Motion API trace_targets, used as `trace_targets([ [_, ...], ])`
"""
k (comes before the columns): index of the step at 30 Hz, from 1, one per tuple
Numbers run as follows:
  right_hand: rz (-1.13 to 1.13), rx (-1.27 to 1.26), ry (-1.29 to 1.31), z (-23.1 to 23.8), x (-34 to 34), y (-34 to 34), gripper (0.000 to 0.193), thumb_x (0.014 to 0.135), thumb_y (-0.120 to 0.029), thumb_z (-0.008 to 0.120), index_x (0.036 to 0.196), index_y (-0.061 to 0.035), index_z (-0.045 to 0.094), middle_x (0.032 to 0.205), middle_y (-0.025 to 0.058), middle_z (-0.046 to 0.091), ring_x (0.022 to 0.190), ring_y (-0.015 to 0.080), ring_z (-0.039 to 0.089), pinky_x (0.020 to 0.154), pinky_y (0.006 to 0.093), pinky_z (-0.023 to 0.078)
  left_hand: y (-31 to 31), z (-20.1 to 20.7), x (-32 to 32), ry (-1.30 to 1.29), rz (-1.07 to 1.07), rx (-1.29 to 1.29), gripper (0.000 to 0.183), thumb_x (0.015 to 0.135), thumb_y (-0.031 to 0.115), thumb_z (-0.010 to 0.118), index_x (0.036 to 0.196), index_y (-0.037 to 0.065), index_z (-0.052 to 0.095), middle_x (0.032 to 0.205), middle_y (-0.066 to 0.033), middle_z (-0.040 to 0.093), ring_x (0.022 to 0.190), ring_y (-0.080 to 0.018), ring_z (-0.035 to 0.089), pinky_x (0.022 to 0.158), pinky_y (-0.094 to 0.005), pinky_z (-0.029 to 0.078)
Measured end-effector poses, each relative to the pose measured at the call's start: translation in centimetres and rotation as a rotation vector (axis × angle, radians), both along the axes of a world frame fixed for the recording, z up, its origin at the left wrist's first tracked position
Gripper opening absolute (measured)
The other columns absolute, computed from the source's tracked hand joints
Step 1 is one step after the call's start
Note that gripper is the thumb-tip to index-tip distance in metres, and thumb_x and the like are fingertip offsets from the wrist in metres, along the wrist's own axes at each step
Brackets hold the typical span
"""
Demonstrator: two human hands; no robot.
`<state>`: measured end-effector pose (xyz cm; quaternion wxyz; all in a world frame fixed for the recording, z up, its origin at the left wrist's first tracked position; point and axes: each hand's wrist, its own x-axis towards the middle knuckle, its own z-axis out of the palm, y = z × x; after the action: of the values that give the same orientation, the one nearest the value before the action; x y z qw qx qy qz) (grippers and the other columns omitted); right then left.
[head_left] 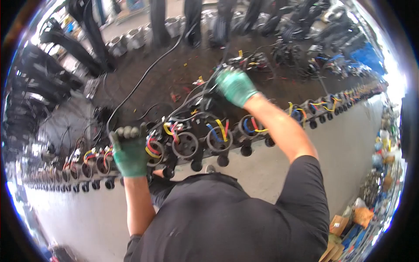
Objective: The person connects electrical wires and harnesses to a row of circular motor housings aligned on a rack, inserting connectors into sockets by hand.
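Looks like a factory workshop: shows a long dark bench (159, 91), littered with scraps, edged with a row of round metal housings (185, 145) sprouting coloured wires (221, 129), backed by black bundles (193, 22).

Left hand (129, 153) green-gloved, fingers bent, greyish toward tips; left forearm (139, 205) bare, nearly straight below hand. Right hand (235, 86) green-gloved, blurred, farther forward than left hand, well apart from it. Right forearm (283, 124) bare, slanting back and rightward from hand to bent elbow; dark sleeve (305, 187) beyond. Finger closure unclear on both.
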<state>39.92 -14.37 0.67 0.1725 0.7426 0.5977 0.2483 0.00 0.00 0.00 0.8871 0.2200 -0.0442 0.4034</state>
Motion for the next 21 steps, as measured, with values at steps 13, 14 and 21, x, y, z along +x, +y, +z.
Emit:
trace_targets([
  [13,0.554,0.225,1.030,12.0,-16.7,-0.2,0.021,0.101,-0.020,0.062,0.109,-0.0021,0.064,0.099,0.0203,0.070,0.082,0.0389,0.072,0.072,0.0477,0.060,-6.2,8.2,7.1,0.613,0.196,0.570,0.065,0.107,0.051,0.060,0.149,0.001,0.054,0.148,-0.0153,0.059,0.139,-0.0259,0.054,0.118,-0.0419,0.042],
  [14,0.550,0.252,1.050,11.7,-17.7,0.0,0.021,0.099,-0.020,0.064,0.110,-0.0025,0.064,0.100,0.0197,0.070,0.080,0.0386,0.073,0.071,0.0482,0.060,-6.3,8.8,6.3,0.672,0.144,0.497,0.062,0.108,0.050,0.059,0.144,0.000,0.058,0.146,-0.0161,0.060,0.136,-0.0262,0.057,0.117,-0.0420,0.043],
  [21,0.354,-0.046,0.980,6.2,-6.3,4.3,0.036,0.097,-0.014,0.067,0.132,-0.0071,0.067,0.115,0.0156,0.072,0.098,0.0360,0.071,0.089,0.0449,0.059,-3.2,12.0,0.7,0.446,0.210,0.590,0.049,0.110,0.058,0.048,0.097,0.012,0.062,0.081,-0.0049,0.055,0.090,-0.0216,0.066,0.116,-0.0527,0.044],
])
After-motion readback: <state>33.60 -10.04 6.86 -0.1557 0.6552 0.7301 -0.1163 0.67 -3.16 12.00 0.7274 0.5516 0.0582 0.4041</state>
